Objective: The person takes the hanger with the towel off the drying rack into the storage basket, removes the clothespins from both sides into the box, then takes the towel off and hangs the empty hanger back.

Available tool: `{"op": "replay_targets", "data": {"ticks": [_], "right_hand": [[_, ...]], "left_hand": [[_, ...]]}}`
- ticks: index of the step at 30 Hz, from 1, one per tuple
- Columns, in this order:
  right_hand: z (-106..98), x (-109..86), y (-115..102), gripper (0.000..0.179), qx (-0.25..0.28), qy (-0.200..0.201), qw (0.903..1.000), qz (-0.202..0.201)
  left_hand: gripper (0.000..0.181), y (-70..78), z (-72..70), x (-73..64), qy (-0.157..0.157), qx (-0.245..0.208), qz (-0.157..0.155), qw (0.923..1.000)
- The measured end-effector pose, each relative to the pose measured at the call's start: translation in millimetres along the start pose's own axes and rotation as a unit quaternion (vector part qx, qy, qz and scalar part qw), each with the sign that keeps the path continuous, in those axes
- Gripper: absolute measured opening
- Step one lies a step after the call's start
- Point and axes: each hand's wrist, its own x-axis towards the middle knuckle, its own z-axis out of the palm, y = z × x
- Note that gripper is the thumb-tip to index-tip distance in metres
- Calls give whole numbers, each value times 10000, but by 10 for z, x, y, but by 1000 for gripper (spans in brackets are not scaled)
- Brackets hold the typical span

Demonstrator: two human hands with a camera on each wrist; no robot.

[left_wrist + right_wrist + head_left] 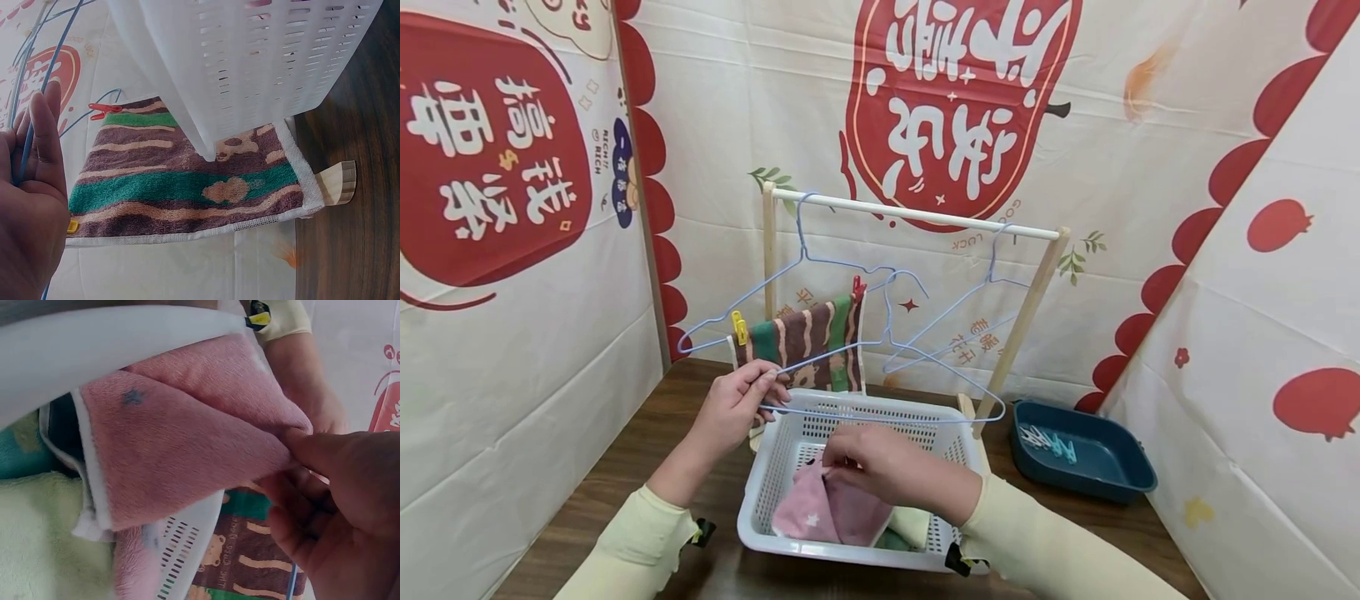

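My left hand (737, 402) grips one end of a light blue wire hanger (831, 356), holding it above a white perforated basket (820, 550). Inside the basket, my right hand (880, 460) pinches a pink towel (808, 504) with a star pattern. The right wrist view shows the thumb pressing a gathered corner of this pink towel (181, 437), which is partly raised. A pale green towel (56, 531) lies beside it. Behind the basket hangs a brown and green striped towel (144, 194), clipped to another hanger by a yellow clip (740, 328) and a red clip (858, 288).
A wooden rack with a white rod (917, 211) stands behind the basket, and two blue hangers hang on it. To the right, a dark blue tray (1120, 479) contains several white and teal clips (1056, 446). Printed cloth surrounds the brown table (602, 500).
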Motion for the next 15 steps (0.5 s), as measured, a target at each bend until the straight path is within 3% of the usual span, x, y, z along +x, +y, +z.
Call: {"op": "replay_targets", "data": {"ticks": [9,15], "right_hand": [[160,4,28,6,-55,-942,9954,-181],[250,-44,15,4,-260,-1262,9902,-544]], "left_hand": [[21,-13,5,3,-5,10,72,10000],[21,-13,10,5,-21,8,43,10000]]}}
